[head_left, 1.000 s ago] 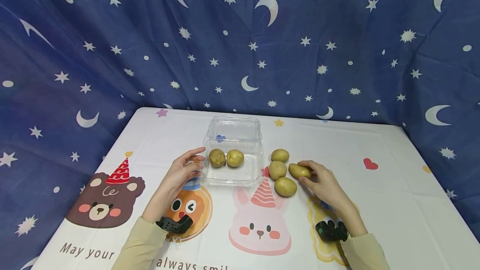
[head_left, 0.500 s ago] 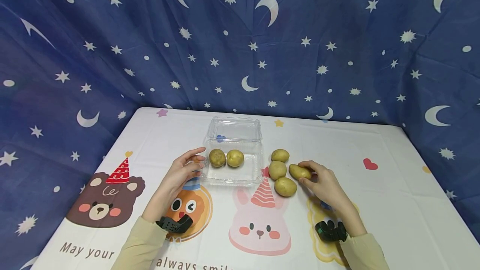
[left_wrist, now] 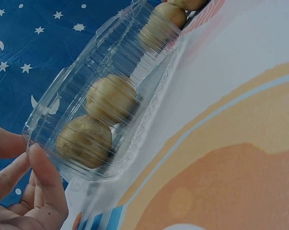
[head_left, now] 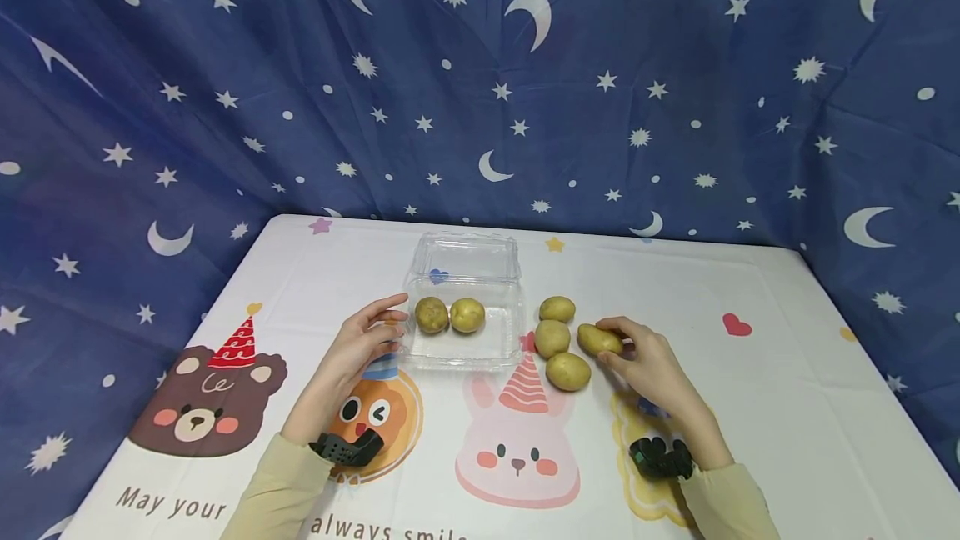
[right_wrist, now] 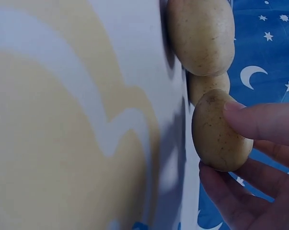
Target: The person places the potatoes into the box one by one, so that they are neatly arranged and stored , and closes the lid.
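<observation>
An unlatched clear plastic clamshell box (head_left: pixel 501 344) lies with its lid tilted back. Two potatoes (head_left: pixel 467 316) sit side by side inside it. My left hand (head_left: pixel 358 346) is at the box's left side, its loosely bent fingertips touching the rim, as the left wrist view also shows. On the right, my right hand (head_left: pixel 651 365) grips an oblong potato (right_wrist: pixel 218 132) between thumb and fingers, low over the tablecloth. Three more potatoes, a far one (head_left: pixel 557 309), a middle one (head_left: pixel 552 339) and a near one (head_left: pixel 567 372), rest between the box and that hand.
The white tablecloth (head_left: pixel 810 407) carries printed animals, a heart and lettering. A blue curtain (head_left: pixel 420 65) with moons and stars hangs behind and to the left of the table. Each wrist wears a black device.
The head view has shifted very slightly. Both hands, the box and the potatoes stay practically where they were; the right hand keeps its grip on the potato.
</observation>
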A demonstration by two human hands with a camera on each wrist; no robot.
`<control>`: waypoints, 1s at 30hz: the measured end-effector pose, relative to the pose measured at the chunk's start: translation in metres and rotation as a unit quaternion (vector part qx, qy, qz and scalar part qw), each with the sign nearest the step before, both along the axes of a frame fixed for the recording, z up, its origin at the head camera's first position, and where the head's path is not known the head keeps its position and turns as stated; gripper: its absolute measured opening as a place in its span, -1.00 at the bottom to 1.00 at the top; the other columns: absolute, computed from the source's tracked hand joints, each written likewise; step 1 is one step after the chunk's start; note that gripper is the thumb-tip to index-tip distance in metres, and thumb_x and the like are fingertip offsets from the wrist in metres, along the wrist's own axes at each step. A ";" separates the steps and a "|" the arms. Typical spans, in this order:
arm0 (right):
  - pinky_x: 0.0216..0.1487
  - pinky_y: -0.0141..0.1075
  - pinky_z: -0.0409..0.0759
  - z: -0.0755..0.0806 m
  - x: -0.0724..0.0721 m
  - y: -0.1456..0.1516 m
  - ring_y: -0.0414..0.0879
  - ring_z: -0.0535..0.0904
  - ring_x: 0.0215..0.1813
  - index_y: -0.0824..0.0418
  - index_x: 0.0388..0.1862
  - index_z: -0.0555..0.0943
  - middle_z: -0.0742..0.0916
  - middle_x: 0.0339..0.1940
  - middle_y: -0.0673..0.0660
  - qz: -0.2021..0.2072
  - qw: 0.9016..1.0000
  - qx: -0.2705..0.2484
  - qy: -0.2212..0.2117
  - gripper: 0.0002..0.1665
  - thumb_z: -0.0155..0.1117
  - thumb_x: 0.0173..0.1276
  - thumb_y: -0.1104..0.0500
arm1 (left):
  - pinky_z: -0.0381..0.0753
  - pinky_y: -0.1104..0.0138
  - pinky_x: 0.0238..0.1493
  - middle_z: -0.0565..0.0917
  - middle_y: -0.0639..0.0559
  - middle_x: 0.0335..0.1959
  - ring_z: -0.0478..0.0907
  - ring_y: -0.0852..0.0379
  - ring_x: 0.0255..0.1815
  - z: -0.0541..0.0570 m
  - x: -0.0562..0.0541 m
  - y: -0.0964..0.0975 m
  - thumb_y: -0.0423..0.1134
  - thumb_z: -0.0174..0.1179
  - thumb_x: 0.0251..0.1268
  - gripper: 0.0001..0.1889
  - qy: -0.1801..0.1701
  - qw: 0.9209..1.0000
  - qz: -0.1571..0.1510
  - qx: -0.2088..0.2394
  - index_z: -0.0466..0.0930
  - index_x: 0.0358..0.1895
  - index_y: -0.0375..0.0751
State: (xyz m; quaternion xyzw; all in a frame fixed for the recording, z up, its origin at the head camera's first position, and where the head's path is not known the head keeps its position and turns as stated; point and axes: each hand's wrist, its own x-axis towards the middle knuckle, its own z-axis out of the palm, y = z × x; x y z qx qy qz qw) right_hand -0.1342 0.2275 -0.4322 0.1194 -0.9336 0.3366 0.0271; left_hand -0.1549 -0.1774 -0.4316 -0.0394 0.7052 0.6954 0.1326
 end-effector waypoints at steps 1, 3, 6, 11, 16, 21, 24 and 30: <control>-0.08 -0.13 0.66 0.001 0.000 0.000 0.08 0.63 -0.05 0.29 0.10 0.55 0.68 0.01 0.27 0.000 1.000 -0.001 0.002 -0.53 0.36 0.18 0.33 | 0.58 0.48 -0.17 0.44 0.05 -0.06 0.49 0.29 -0.21 0.000 0.000 0.000 -0.44 0.01 0.28 -0.43 0.000 1.000 0.000 -0.001 0.28 0.40 -0.16; -0.06 -0.14 0.66 0.003 0.000 -0.002 0.08 0.63 -0.03 0.28 0.11 0.54 0.68 0.02 0.27 0.001 1.000 -0.003 0.001 -0.53 0.36 0.19 0.33 | 0.58 0.48 -0.17 0.44 0.04 -0.05 0.49 0.29 -0.21 0.000 0.000 -0.001 -0.44 0.01 0.28 -0.43 0.000 1.000 0.001 -0.003 0.28 0.40 -0.16; -0.04 -0.13 0.66 0.006 -0.001 -0.004 0.09 0.63 -0.01 0.27 0.12 0.54 0.68 0.04 0.25 0.002 1.000 -0.006 0.000 -0.53 0.35 0.20 0.32 | 0.58 0.48 -0.16 0.43 0.02 -0.03 0.48 0.28 -0.20 0.000 0.001 -0.001 -0.45 0.00 0.28 -0.42 -0.002 1.000 0.002 -0.009 0.29 0.40 -0.15; -0.03 -0.09 0.65 0.013 -0.002 -0.007 0.10 0.63 -0.02 0.28 0.11 0.55 0.68 0.03 0.26 0.007 1.000 -0.011 0.011 -0.53 0.35 0.19 0.33 | 0.59 0.49 -0.16 0.43 -0.01 -0.01 0.48 0.26 -0.18 0.001 0.002 -0.001 -0.44 0.00 0.28 -0.42 -0.004 1.000 0.004 -0.016 0.29 0.40 -0.13; -0.02 -0.08 0.63 0.021 -0.004 -0.010 0.07 0.62 -0.02 0.28 0.11 0.55 0.70 -0.01 0.24 0.013 1.000 -0.008 0.023 -0.53 0.36 0.18 0.33 | 0.59 0.49 -0.17 0.43 -0.01 -0.01 0.48 0.27 -0.19 0.001 0.001 0.000 -0.45 0.00 0.28 -0.42 -0.001 1.000 0.001 -0.010 0.29 0.40 -0.14; 0.00 -0.08 0.62 0.031 -0.006 -0.016 0.02 0.61 -0.03 0.26 0.12 0.55 0.70 -0.01 0.20 0.017 1.000 -0.009 0.023 -0.53 0.36 0.19 0.30 | 0.58 0.49 -0.17 0.43 0.01 -0.04 0.48 0.27 -0.19 0.001 0.001 0.000 -0.45 0.00 0.28 -0.43 0.001 1.000 -0.001 -0.001 0.28 0.40 -0.15; -0.01 -0.09 0.63 0.036 -0.008 -0.019 0.02 0.61 -0.04 0.26 0.11 0.55 0.70 0.00 0.20 0.019 0.999 -0.010 0.026 -0.53 0.36 0.19 0.30 | 0.58 0.49 -0.17 0.43 0.03 -0.05 0.48 0.27 -0.20 0.001 0.001 0.000 -0.45 0.00 0.28 -0.42 0.001 1.000 -0.001 -0.001 0.28 0.40 -0.16; -0.02 -0.10 0.63 0.042 -0.012 -0.027 0.02 0.62 -0.06 0.27 0.09 0.56 0.70 0.00 0.21 0.018 0.999 -0.023 0.037 -0.54 0.36 0.17 0.34 | 0.58 0.49 -0.17 0.44 0.04 -0.06 0.48 0.28 -0.20 0.001 0.001 0.000 -0.45 0.01 0.28 -0.42 -0.001 1.000 0.000 -0.002 0.28 0.40 -0.16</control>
